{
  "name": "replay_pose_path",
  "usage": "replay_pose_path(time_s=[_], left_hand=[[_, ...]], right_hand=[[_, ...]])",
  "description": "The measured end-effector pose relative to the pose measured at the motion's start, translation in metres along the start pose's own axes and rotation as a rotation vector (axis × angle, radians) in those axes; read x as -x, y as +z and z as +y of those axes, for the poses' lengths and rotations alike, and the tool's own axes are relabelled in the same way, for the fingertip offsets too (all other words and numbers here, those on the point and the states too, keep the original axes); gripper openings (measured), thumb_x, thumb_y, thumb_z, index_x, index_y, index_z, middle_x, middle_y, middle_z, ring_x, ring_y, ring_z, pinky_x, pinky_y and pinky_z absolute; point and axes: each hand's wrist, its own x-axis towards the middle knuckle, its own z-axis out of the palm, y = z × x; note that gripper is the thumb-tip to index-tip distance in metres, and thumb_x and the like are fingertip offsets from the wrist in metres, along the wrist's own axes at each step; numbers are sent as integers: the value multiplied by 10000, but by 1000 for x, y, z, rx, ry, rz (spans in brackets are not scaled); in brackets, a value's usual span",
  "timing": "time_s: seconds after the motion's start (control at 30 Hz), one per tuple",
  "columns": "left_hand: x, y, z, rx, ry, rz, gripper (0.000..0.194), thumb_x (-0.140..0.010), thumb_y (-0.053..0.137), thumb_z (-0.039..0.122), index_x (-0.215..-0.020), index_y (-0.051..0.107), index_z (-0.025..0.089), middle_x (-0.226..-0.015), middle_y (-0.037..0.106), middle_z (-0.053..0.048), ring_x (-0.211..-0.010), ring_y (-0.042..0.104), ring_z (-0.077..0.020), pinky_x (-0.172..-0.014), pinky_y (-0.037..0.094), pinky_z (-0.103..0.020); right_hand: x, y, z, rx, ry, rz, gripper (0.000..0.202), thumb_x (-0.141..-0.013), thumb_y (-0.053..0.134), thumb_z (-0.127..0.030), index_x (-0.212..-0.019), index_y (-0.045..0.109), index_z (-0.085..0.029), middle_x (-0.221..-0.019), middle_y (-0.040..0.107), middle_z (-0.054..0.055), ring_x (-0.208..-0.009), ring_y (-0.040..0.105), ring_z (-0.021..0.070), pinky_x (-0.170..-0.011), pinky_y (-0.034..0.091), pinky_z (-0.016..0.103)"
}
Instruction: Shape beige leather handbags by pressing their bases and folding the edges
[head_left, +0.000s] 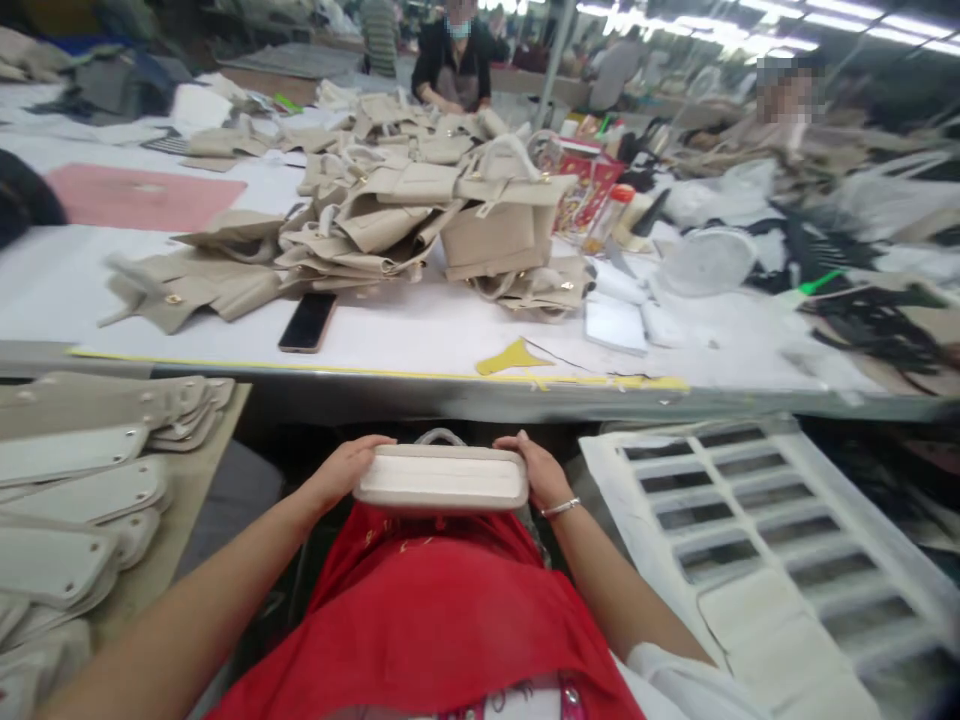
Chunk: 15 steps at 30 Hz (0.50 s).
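Observation:
A beige handbag (441, 478) rests over my red-aproned lap, its long pale base turned towards me and a handle loop showing at its far side. My left hand (346, 468) grips the bag's left end, fingers wrapped onto the side. At the opposite end my right hand (537, 470), with a bracelet at the wrist, is closed against the bag's right side. The fingers' undersides and the bag's far face are hidden.
Ahead is a white-topped table (420, 345) with a heap of beige bags (405, 205) and a phone (307, 322). Flat beige pieces (67, 450) lie at left; a slotted white rack (757, 520) stands at right. Another person (452, 70) is across the table.

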Motion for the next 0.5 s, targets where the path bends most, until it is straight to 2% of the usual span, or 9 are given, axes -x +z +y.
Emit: replay_pose_path(time_s=[0.1, 0.17, 0.23, 0.3, 0.4, 0.5], left_hand=[[4, 5, -3, -45, 82, 1, 508, -746, 417, 374, -1159, 568, 120, -1196, 579, -81, -1113, 499, -268, -971, 363, -365], [7, 11, -8, -101, 119, 68, 524, -819, 350, 427, -1214, 521, 128, -1246, 540, -79, -1155, 471, -248, -1016, 326, -358], [9, 17, -13, -232, 185, 181, 525, -861, 291, 459, -1229, 503, 151, -1272, 512, -73, -1180, 447, -231, -1045, 293, -358], [8, 22, -17, -402, 296, 249, 505, -876, 278, 462, -1229, 500, 176, -1298, 482, -72, -1210, 411, -222, -1066, 261, -360], [5, 22, -17, -625, 425, 192, 516, -854, 352, 476, -1237, 496, 162, -1316, 460, -112, -1243, 365, -251, -1078, 214, -387], [9, 17, -7, -725, 483, 41, 648, -735, 537, 545, -1254, 482, 161, -1336, 440, -135, -1270, 315, -312, -1091, 110, -427]], right_hand=[[10, -6, 2, -33, -67, -100, 493, -813, 422, -581, -930, 681, -178, -988, 668, 60, -948, 578, 219, -878, 418, 351], [19, -7, 3, -49, -101, -132, 445, -818, 457, -534, -1010, 650, -183, -1062, 644, 54, -1005, 556, 206, -912, 401, 333], [25, -6, 3, -10, -110, -100, 419, -832, 441, -510, -1047, 624, -200, -1084, 632, 44, -1012, 552, 192, -910, 406, 318], [26, -2, 2, 133, -121, -43, 414, -847, 395, -501, -1034, 614, -203, -1035, 640, 41, -955, 571, 188, -861, 436, 311], [24, 1, -1, 360, -175, -17, 415, -851, 363, -489, -1001, 607, -189, -979, 638, 50, -910, 575, 192, -836, 444, 317], [27, -2, -6, 426, -212, -46, 437, -856, 346, -486, -1036, 591, -173, -1030, 618, 80, -962, 558, 209, -897, 409, 358]])
